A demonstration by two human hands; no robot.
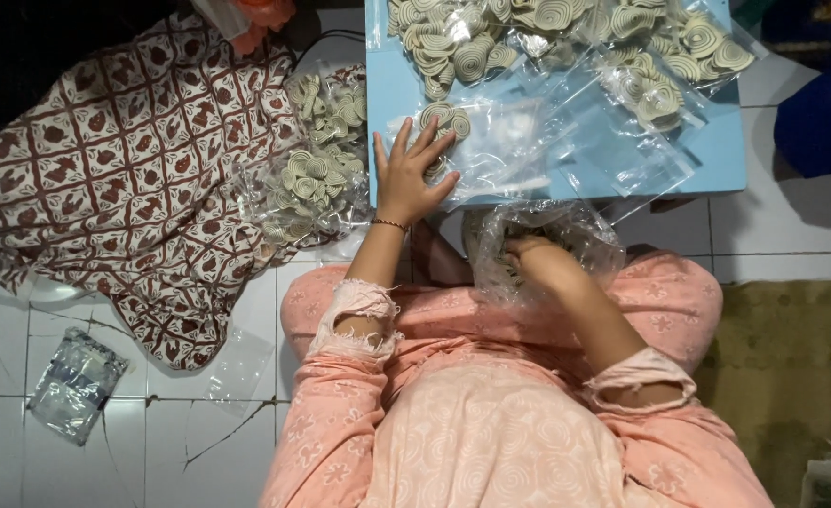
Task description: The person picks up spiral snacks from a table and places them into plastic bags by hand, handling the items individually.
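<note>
The left hand (413, 177) lay flat with fingers spread wide on a small clear plastic bag (472, 150) of spiral-shaped crackers, pressing it to the near edge of the light blue desk (726, 160). The right hand (533, 256) was pushed into a large crinkled clear plastic bag (566, 235) resting on the lap; its fingers were curled inside, but whether they gripped anything could not be told through the plastic.

At twelve o'clock from the left hand, filled packets of spiral crackers (462, 42) were heaped at the far side of the desk, with more packets (664, 71) at about two o'clock. Empty clear bags (622, 155) lay flat on the desk at three o'clock.

At nine o'clock from the left hand, a loose pile of spiral crackers in plastic (316, 174) sat on a brown and white patterned cloth (124, 160) spread over the white tiled floor (20, 452). At seven o'clock, well apart, a folded stack of small plastic bags (75, 384) lay on the cracked tiles.
</note>
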